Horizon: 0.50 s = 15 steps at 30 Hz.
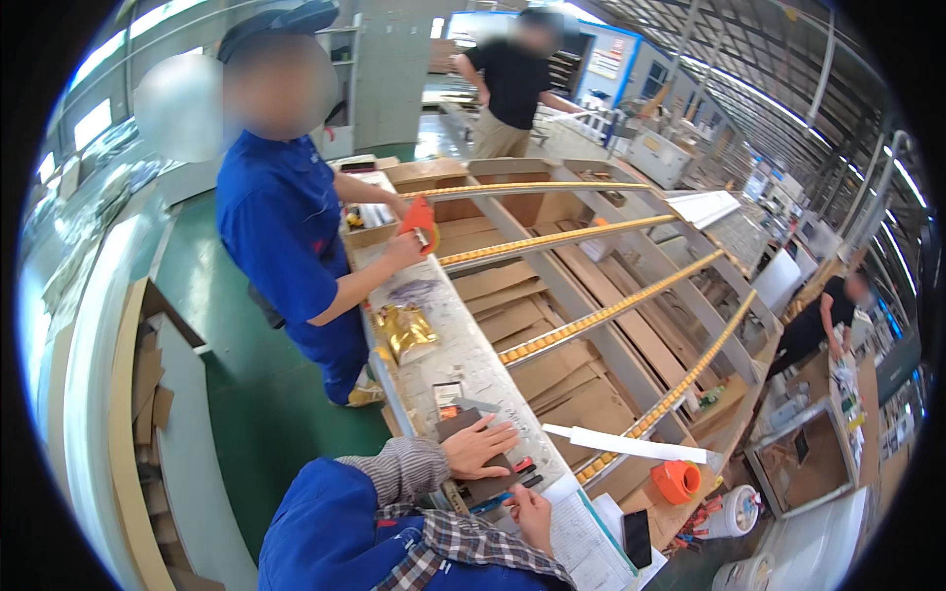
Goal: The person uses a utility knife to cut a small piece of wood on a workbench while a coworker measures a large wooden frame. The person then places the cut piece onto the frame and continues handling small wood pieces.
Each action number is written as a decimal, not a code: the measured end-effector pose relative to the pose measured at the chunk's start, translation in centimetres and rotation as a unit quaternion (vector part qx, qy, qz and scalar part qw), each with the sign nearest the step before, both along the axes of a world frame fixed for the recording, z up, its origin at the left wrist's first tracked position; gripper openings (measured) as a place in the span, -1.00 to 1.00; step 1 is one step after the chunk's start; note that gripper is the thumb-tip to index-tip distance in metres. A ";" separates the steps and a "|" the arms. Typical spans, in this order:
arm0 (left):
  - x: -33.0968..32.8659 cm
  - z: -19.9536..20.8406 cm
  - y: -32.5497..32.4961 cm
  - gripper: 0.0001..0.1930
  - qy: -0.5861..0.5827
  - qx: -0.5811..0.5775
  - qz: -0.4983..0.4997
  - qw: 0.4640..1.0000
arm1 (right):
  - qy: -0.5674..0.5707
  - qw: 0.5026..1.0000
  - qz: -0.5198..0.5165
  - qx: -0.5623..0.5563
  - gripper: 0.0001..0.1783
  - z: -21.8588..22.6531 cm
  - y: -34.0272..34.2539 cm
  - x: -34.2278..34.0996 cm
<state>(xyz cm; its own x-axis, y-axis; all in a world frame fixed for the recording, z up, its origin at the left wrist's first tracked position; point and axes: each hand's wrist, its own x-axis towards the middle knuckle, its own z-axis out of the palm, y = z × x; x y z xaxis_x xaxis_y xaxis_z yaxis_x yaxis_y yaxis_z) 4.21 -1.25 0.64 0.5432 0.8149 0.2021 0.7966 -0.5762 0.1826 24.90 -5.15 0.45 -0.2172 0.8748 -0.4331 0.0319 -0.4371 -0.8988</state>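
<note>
My left hand lies flat, fingers apart, on a dark grey-brown rectangular piece at the near end of the long white worktop. Close to the worktop's right edge, my right hand has its fingers curled together. Its fingertips are beside one end of a blue pen-like stick; what they pinch is too small to make out. Small red and black items lie between my hands. Right of my right hand are written paper sheets and a black phone.
A co-worker in blue holds a red tape dispenser across the worktop. Gold packets lie there. Roller rails span the frame to the right. An orange tape roll and white bucket stand near right.
</note>
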 end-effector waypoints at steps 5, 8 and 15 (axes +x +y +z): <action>-0.1 0.6 -0.2 -0.41 -0.033 0.018 0.006 0.999 | 0.008 1.000 -0.002 -0.004 -0.67 -0.1 0.0 0.1; 0.1 1.1 0.0 -0.46 -0.015 -0.041 -0.007 0.999 | 0.007 1.000 -0.004 -0.003 -0.68 0.0 0.0 0.2; 0.1 1.6 0.1 -0.52 -0.030 0.001 0.011 0.999 | 0.004 1.000 0.011 0.003 -0.66 -0.1 0.2 0.2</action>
<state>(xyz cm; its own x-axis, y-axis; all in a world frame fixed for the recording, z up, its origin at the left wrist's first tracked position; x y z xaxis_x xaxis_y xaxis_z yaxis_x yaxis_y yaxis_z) 4.34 -1.18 2.25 0.5125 0.8259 0.2350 0.7966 -0.5595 0.2290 25.13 -4.94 0.36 -0.2405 0.8726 -0.4251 0.0343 -0.4301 -0.9021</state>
